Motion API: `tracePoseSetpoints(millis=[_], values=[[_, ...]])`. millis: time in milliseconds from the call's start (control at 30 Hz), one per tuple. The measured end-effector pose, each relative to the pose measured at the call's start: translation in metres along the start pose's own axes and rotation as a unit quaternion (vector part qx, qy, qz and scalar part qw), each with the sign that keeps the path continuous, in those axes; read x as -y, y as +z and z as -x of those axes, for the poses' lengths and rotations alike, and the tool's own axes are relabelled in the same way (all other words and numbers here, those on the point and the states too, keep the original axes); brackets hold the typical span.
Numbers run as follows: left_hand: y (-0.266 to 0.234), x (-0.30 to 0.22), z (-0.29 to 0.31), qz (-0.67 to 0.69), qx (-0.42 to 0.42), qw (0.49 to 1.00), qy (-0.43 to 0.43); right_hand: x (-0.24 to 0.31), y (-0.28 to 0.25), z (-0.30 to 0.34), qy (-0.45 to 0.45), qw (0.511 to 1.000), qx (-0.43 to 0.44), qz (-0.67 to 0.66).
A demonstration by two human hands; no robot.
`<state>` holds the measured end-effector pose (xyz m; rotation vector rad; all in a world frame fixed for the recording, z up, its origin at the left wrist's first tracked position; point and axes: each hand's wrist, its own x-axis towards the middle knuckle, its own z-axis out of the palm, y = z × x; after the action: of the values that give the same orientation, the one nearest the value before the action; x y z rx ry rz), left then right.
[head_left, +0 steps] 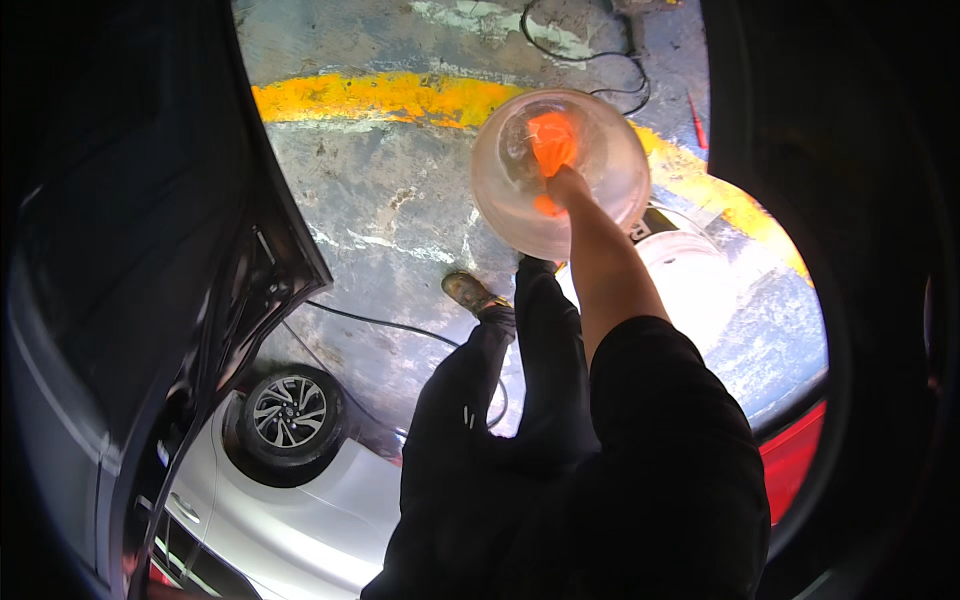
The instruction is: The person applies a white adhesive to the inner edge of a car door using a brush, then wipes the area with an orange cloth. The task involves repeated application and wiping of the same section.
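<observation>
My right hand reaches down over a round, translucent bucket, fingers closed on a bright orange cloth. Most of the cloth bunches out beyond the fist, and a smaller orange bit shows at the near side of the hand. The bucket seems to hold liquid, though glare makes its level hard to read. My right forearm, in a short black sleeve, crosses the bucket's near rim. No part of my left hand shows.
A second pale round container, washed out by light, stands right of the bucket. A thin red tool and black cables lie on the painted floor. Dark car bodywork rises at left, above a silver car with its wheel.
</observation>
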<state>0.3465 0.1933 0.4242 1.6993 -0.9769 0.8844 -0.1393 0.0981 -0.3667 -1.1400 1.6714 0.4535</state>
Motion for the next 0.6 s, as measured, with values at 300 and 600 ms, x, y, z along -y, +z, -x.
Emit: tracePoseSetpoints(millis=[300,600], values=[[-0.071,0.004,-0.008,-0.083,-0.051,0.977,-0.192,0.024,-0.05,0.22,0.002,0.998,-0.016,-0.057],[-0.047,-0.069,0.215,0.251,0.623,0.689,-0.271,0.063,-0.084,0.291,-0.202,0.966,-0.046,0.154]])
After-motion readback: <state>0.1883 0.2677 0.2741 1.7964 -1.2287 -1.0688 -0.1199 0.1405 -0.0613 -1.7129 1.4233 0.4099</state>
